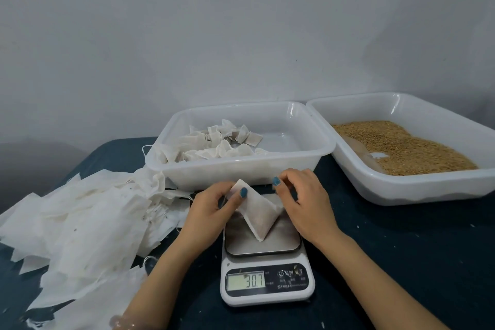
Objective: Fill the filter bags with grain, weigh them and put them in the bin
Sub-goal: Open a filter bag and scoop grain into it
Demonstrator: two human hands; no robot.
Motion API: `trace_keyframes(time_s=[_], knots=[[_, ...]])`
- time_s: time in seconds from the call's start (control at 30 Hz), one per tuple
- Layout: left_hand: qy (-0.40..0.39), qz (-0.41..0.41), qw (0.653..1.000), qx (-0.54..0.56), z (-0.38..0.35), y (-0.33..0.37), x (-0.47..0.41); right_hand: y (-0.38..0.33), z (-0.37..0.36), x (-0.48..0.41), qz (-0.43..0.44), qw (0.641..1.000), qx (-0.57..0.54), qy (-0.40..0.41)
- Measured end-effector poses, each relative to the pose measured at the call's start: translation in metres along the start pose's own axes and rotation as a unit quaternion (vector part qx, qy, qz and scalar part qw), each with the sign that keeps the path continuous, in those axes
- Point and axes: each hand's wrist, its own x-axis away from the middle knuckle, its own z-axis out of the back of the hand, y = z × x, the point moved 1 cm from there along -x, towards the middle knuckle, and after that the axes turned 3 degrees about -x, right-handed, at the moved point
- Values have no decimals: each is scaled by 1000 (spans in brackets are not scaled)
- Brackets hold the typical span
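While the scale [263, 262] reads 30.7, we weigh one bag [258, 215].
Left hand [214, 203] pinches its top; right hand [300, 195] curled, grasp unclear; filled bags in bin [241, 169], empties [80, 217] lower left.

My dark blue tabletop [401, 262] is flecked with pale specks — behind it stands a plain grey wall [187, 35].

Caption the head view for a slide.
Both hands hold a filled filter bag on the scale, reading 30.7.
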Motion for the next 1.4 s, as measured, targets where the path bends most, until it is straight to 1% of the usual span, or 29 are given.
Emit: trace_keyframes(time_s=[0.1, 0.17, 0.3, 0.37, 0.53, 0.6, 0.77, 0.87, 0.93, 1.0, 1.07, 1.1, 1.13, 1.17, 1.23, 1.4], knots=[[22, -31, 999, 6, -1, 4, 1, -5, -3, 2, 40, 999, -8, -16], [33, -33, 999, 16, -2, 5, 1, -6, -4, 2, 54, 998, -2, -12], [56, -7, 994, 92, -1, 8, -7, -7, -2, 2, 52, 999, 4, 6], [66, -13, 991, 111, 2, 15, -15, -6, 0, 0, 38, 999, 6, 22], [114, -87, 988, 50, 17, 45, -52, -5, 3, 0, 7, 999, 4, 43], [137, -96, 986, 30, 22, 55, -75, -6, 3, 0, 8, 999, 3, 40], [157, -107, 982, -21, 21, 68, -129, -8, 3, 1, 13, 999, 6, 39], [111, -81, 990, -17, 13, 63, -154, -9, 1, 1, 18, 999, 11, 35], [60, -83, 992, -78, 5, 52, -165, -9, 1, 2, 17, 999, 13, 30], [-32, -91, 981, -170, -4, 36, -169, -7, 1, 3, 16, 999, 16, 28], [-159, -72, 954, -244, -13, 19, -169, -6, 1, 3, 13, 999, 16, 26], [-208, -52, 942, -258, -14, 13, -168, -6, 1, 3, 11, 1000, 15, 25], [-237, -29, 936, -257, -13, 10, -167, -6, 1, 2, 9, 1000, 15, 23], [-248, -13, 937, -245, -11, 7, -166, -6, 1, 2, 6, 1000, 15, 22], [-240, -2, 947, -212, -6, 5, -164, -5, 1, 1, 3, 1000, 17, 22], [-173, -34, 968, -177, 6, 10, -148, -5, 1, 1, 11, 1000, 18, 23]])
